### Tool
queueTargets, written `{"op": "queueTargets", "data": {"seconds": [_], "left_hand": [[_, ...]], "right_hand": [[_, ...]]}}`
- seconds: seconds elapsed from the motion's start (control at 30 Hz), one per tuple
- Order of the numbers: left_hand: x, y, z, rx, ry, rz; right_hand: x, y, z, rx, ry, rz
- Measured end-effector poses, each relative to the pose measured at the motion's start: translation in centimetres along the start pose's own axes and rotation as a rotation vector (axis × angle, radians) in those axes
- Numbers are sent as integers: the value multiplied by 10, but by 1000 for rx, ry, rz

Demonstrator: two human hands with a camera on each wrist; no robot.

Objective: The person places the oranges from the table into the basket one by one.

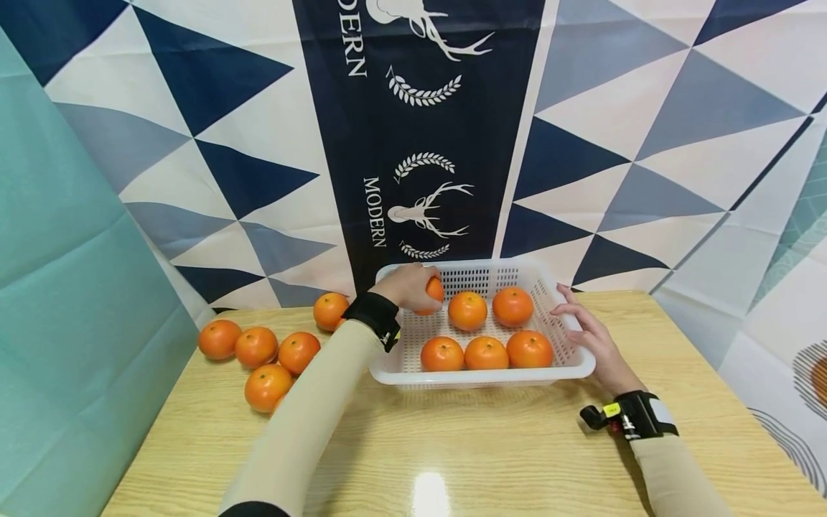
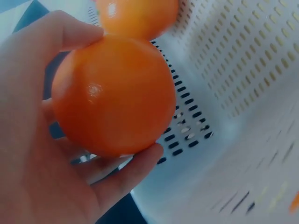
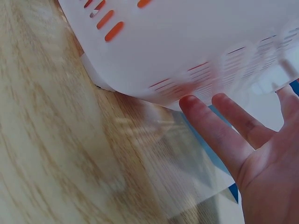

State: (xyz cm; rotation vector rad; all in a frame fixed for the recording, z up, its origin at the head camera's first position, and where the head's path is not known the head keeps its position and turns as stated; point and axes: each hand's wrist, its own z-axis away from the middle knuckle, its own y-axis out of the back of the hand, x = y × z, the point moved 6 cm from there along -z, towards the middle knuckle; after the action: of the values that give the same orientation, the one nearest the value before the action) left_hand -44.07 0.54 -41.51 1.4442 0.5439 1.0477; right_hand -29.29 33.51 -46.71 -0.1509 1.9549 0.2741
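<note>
My left hand [image 1: 407,286] is over the left back part of a white perforated plastic basket [image 1: 481,378]. It grips an orange [image 2: 114,95], thumb on one side and fingers curled round the other. Close to that fruit in the left wrist view lies another orange [image 2: 138,16]. Inside the basket, a front row of oranges [image 1: 486,353] lies along the near wall, with more oranges [image 1: 513,306] behind it. At the basket's right end, my right hand [image 1: 604,352] rests against the outer wall and rim; its fingers [image 3: 217,133] are fairly straight, fingertips at the wall.
Several loose oranges [image 1: 256,347] lie on the wooden table [image 1: 491,445] left of the basket, some partly hidden by the left sleeve. A patterned cloth [image 1: 426,129] hangs directly behind the table. Teal cloth [image 1: 71,301] borders the left side.
</note>
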Motion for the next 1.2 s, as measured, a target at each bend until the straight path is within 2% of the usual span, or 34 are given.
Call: {"op": "queueTargets", "data": {"seconds": [0.3,0.37,0.57,0.73,0.97,1.2], "left_hand": [[31,10,29,-13,14,-16],[30,6,26,-30,38,0],[15,-20,-3,-100,116,39],[17,-25,2,-101,134,6],[28,-14,26,-118,124,34],[15,-29,5,-150,159,10]], "right_hand": [[-1,0,-1,3,1,-2],[-2,-1,-1,0,2,-10],[-2,-1,0,-4,1,-30],[-3,-1,-1,-3,18,-13],[-1,-1,-1,-1,-2,-21],[-1,-1,0,6,3,-8]]}}
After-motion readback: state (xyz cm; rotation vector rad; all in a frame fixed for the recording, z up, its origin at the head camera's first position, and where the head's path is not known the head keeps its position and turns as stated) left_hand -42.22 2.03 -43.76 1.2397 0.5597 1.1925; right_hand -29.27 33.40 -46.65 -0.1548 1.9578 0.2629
